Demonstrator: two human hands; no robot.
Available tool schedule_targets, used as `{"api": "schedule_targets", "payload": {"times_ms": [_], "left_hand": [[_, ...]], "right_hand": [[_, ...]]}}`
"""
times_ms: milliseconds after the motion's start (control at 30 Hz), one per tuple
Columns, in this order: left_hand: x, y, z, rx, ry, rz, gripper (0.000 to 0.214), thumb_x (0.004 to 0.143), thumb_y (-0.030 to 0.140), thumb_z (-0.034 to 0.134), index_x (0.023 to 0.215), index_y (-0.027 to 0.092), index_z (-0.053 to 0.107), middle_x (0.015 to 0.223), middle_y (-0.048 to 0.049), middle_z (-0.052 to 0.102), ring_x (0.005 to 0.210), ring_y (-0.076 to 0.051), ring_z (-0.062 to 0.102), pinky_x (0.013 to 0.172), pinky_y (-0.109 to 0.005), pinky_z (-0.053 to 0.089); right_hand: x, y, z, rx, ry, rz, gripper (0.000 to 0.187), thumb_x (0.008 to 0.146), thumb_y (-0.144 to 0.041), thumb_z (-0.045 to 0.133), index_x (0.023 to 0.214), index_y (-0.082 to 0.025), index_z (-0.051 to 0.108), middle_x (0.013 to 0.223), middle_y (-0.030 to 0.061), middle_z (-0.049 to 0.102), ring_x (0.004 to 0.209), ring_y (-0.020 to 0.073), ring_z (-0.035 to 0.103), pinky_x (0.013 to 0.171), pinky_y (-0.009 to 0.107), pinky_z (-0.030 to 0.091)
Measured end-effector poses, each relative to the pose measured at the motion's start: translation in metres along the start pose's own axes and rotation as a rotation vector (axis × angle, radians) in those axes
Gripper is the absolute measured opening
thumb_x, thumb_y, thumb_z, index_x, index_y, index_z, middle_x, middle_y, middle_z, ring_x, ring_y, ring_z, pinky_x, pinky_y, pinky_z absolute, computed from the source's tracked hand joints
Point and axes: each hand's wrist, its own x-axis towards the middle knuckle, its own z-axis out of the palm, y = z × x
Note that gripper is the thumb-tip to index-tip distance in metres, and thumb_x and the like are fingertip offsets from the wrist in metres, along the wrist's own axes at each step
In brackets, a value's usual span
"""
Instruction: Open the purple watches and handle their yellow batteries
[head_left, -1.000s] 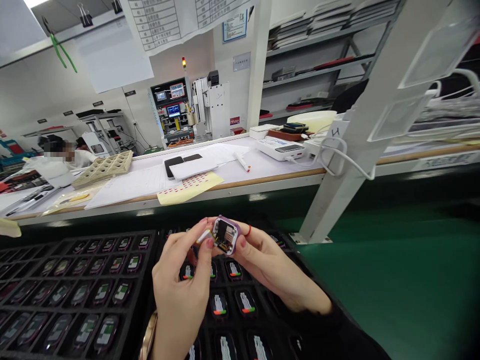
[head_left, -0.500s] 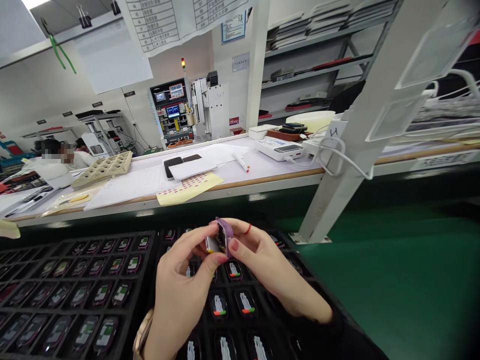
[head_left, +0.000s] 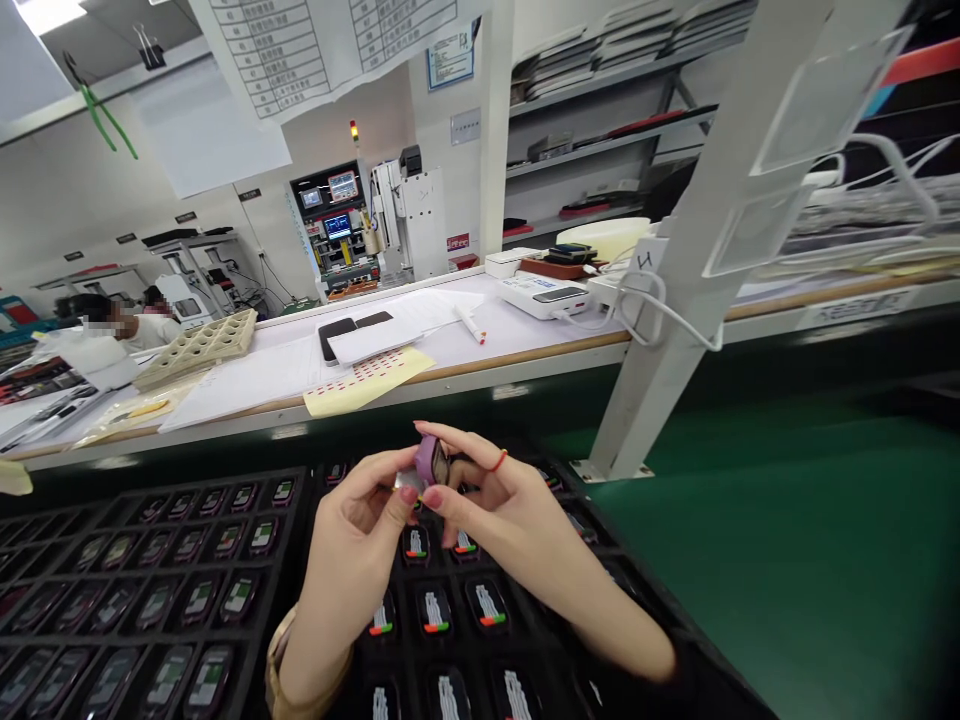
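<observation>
Above a black tray, both hands meet around a small purple watch case (head_left: 426, 460). A silvery flat part (head_left: 409, 483) sits against its left side, near my left thumb; how the two are joined cannot be made out. My left hand (head_left: 358, 545) pinches from the left, index finger and thumb at the case and the silvery part. My right hand (head_left: 506, 510) grips the case from the right, thumb below and index finger over the top; its other fingers curl behind. Beneath, watch units (head_left: 489, 603) with white strips and red-green ends lie in the tray's pockets.
A second black tray (head_left: 289, 590) with several purple-edged watch units lies at left. Beyond runs a bench (head_left: 525, 365) with papers, phones (head_left: 335, 338), a marker (head_left: 470, 325) and a white box (head_left: 541, 297). A slanted white post (head_left: 667, 300) stands at right. Another person (head_left: 142, 328) sits far left.
The purple case has turned, so its open inner side no longer faces me. My right index finger has straightened over its top. The whole view has shifted slightly.
</observation>
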Motion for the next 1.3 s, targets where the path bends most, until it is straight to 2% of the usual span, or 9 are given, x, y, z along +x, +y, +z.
{"api": "schedule_targets", "payload": {"times_ms": [133, 233, 300, 400, 567, 667, 800, 1100, 1300], "left_hand": [[0.001, -0.001, -0.003, 0.014, 0.050, -0.009, 0.020, 0.090, 0.034, 0.069, 0.107, 0.029, 0.076, 0.110, -0.0025, 0.075, 0.095, -0.012, 0.068, 0.082, -0.015, 0.054], [0.001, 0.000, -0.005, -0.004, 0.067, -0.015, 0.022, 0.088, 0.036, 0.071, 0.108, 0.029, 0.077, 0.109, -0.0032, 0.075, 0.096, -0.013, 0.069, 0.084, -0.019, 0.055], [0.001, 0.001, -0.005, 0.002, 0.075, -0.006, 0.022, 0.086, 0.036, 0.074, 0.106, 0.028, 0.077, 0.109, -0.0047, 0.075, 0.094, -0.015, 0.069, 0.083, -0.021, 0.057], [0.002, 0.001, -0.006, 0.031, 0.069, 0.036, 0.018, 0.084, 0.034, 0.075, 0.100, 0.025, 0.079, 0.106, -0.0068, 0.074, 0.093, -0.016, 0.068, 0.078, -0.021, 0.057], [0.004, 0.002, -0.008, 0.030, 0.035, 0.054, 0.014, 0.087, 0.031, 0.072, 0.097, 0.026, 0.081, 0.104, -0.0076, 0.073, 0.089, -0.015, 0.067, 0.066, -0.017, 0.056], [0.002, 0.003, -0.009, 0.038, 0.026, 0.057, 0.015, 0.089, 0.029, 0.070, 0.100, 0.030, 0.080, 0.105, -0.0063, 0.072, 0.091, -0.014, 0.067, 0.068, -0.015, 0.055], [0.001, 0.003, -0.009, 0.030, 0.006, 0.050, 0.016, 0.089, 0.028, 0.070, 0.101, 0.030, 0.080, 0.105, -0.0058, 0.072, 0.089, -0.013, 0.066, 0.069, -0.016, 0.056], [0.003, 0.003, -0.009, 0.013, 0.022, 0.041, 0.015, 0.088, 0.030, 0.070, 0.096, 0.024, 0.080, 0.105, -0.0089, 0.073, 0.086, -0.016, 0.066, 0.065, -0.020, 0.056], [0.001, 0.003, -0.010, 0.001, 0.013, 0.025, 0.020, 0.089, 0.035, 0.069, 0.101, 0.023, 0.079, 0.100, -0.0080, 0.074, 0.081, -0.016, 0.066, 0.064, -0.021, 0.056]], "right_hand": [[0.001, -0.003, -0.006, 0.148, -0.150, 0.071, 0.063, 0.088, -0.034, 0.079, 0.145, -0.025, 0.054, 0.113, 0.0050, 0.057, 0.082, 0.0154, 0.062, 0.080, 0.035, 0.064], [0.001, -0.003, -0.007, 0.223, -0.205, 0.101, 0.069, 0.088, -0.036, 0.080, 0.149, -0.022, 0.050, 0.102, 0.0040, 0.062, 0.085, 0.0167, 0.062, 0.088, 0.039, 0.063], [0.001, -0.003, -0.007, 0.202, -0.179, 0.085, 0.065, 0.088, -0.035, 0.081, 0.146, -0.023, 0.054, 0.099, 0.0030, 0.062, 0.081, 0.0153, 0.063, 0.086, 0.036, 0.063], [-0.002, -0.003, -0.006, 0.108, -0.100, 0.000, 0.052, 0.089, -0.028, 0.079, 0.138, -0.029, 0.062, 0.109, 0.0032, 0.057, 0.077, 0.0130, 0.063, 0.078, 0.031, 0.064], [-0.004, -0.007, -0.005, 0.124, -0.149, -0.014, 0.049, 0.091, -0.028, 0.078, 0.137, -0.036, 0.062, 0.113, 0.0033, 0.055, 0.081, 0.0142, 0.064, 0.076, 0.030, 0.066], [-0.002, -0.008, -0.006, 0.192, -0.133, 0.002, 0.039, 0.094, -0.035, 0.076, 0.131, -0.036, 0.067, 0.109, 0.0028, 0.056, 0.083, 0.0144, 0.066, 0.076, 0.030, 0.067], [0.000, -0.005, -0.005, 0.208, -0.064, -0.013, 0.032, 0.091, -0.039, 0.079, 0.122, -0.036, 0.073, 0.097, -0.0002, 0.057, 0.068, 0.0099, 0.068, 0.068, 0.023, 0.066], [-0.001, -0.011, -0.009, 0.130, -0.109, 0.007, 0.039, 0.094, -0.049, 0.072, 0.127, -0.028, 0.071, 0.094, 0.0029, 0.063, 0.066, 0.0143, 0.069, 0.066, 0.029, 0.068], [0.000, -0.010, -0.013, 0.163, -0.162, -0.006, 0.037, 0.095, -0.042, 0.072, 0.130, -0.030, 0.069, 0.096, 0.0025, 0.061, 0.068, 0.0142, 0.068, 0.064, 0.030, 0.069]]}}
